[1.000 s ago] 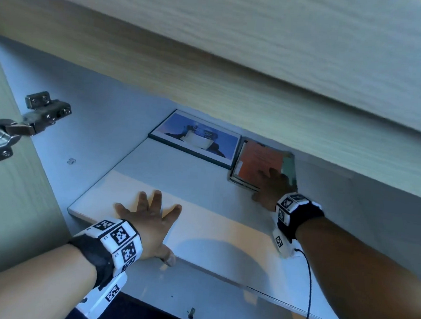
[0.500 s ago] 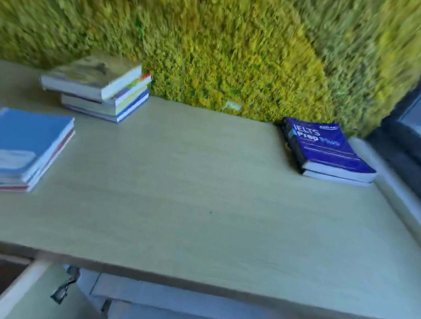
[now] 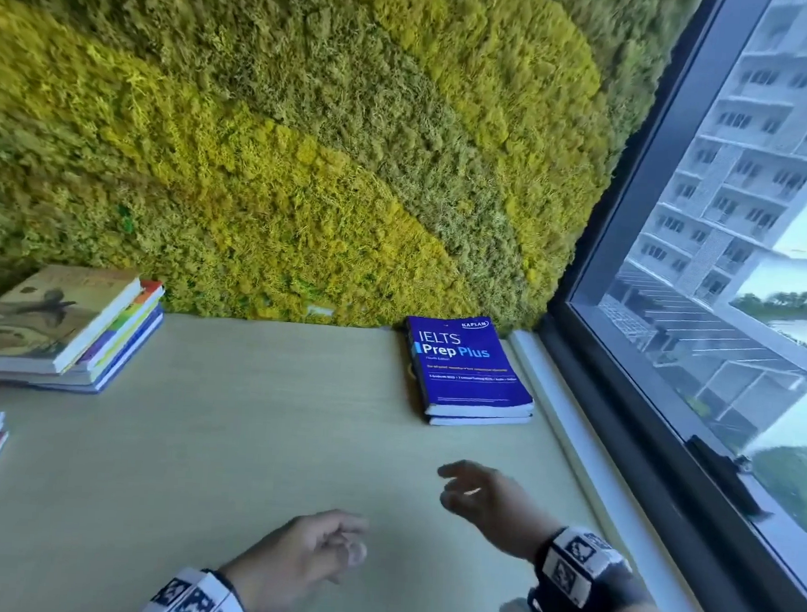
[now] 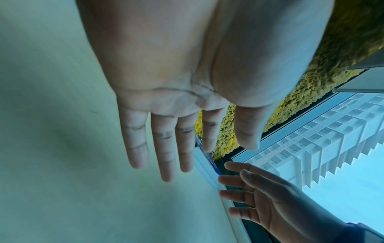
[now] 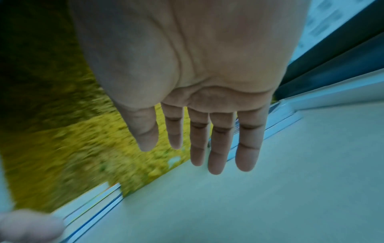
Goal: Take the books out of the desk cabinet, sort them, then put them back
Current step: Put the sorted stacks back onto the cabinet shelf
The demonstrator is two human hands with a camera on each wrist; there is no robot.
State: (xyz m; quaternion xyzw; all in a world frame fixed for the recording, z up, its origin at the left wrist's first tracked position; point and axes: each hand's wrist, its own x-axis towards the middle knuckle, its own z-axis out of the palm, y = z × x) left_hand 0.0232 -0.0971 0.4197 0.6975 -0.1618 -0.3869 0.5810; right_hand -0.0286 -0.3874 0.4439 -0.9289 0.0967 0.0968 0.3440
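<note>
Two stacked books [image 3: 471,372], top cover reading "IELTS Prep Plus", Kaplan

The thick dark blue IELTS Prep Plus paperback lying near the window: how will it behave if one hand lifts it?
The thick dark blue IELTS Prep Plus paperback probably feels heavy, given its deep page block. Its soft cover may bend when gripped by one edge. It lies on a second book, so that one might shift.

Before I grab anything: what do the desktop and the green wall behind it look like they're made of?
Pale desktop: likely wood-grain laminate, matte, going by its faint straight grain and lack of glare. Yellow-green wall: looks like preserved or artificial moss, a clumpy, fuzzy texture; which one, I cannot tell.
</note>
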